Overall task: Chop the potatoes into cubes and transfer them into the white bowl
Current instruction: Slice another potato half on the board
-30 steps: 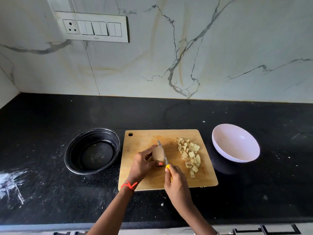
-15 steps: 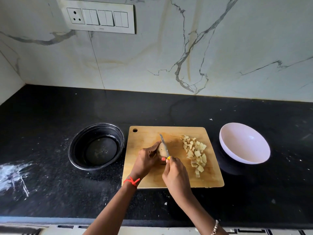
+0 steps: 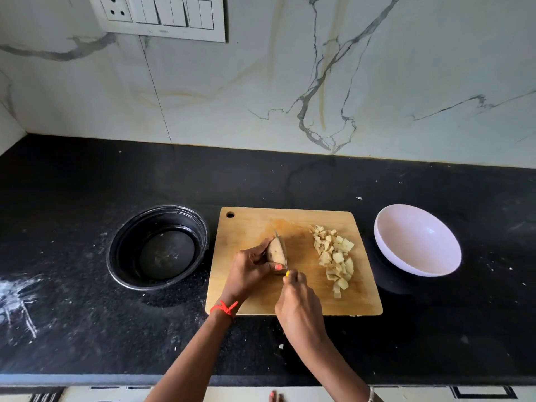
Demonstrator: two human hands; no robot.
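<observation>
A black stone tabletop (image 3: 290,181) is seen, backed by a white marble wall (image 3: 261,97) veined in grey and tan. A white switch plate (image 3: 162,15) is fixed high on the wall at the left. White smears (image 3: 17,297) are spread over the tabletop's left end, and pale specks are scattered elsewhere on it. A wooden board (image 3: 252,227) is laid near the tabletop's front edge, with a round hole in its far left corner. A black bowl (image 3: 130,245) is set just left of the board, and the white bowl (image 3: 417,242) just right of it, tilted a little.

Potato cubes (image 3: 333,253) are heaped on the board's right half, apart from the white bowl. A potato (image 3: 276,252) piece is held down at the board's middle by the left hand (image 3: 249,271), whose fingers are curled over its left side while the thumb is pressed at its near end. A red thread (image 3: 224,307) is tied round that wrist.

The knife (image 3: 287,273) is gripped by the right hand (image 3: 298,303), whose fingers are closed round a yellow handle, only the tip of which is shown. The blade is pointed away from the person and is laid along the potato's right side; how deep it is sunk cannot be told. A bracelet (image 3: 371,394) is worn on the right wrist
</observation>
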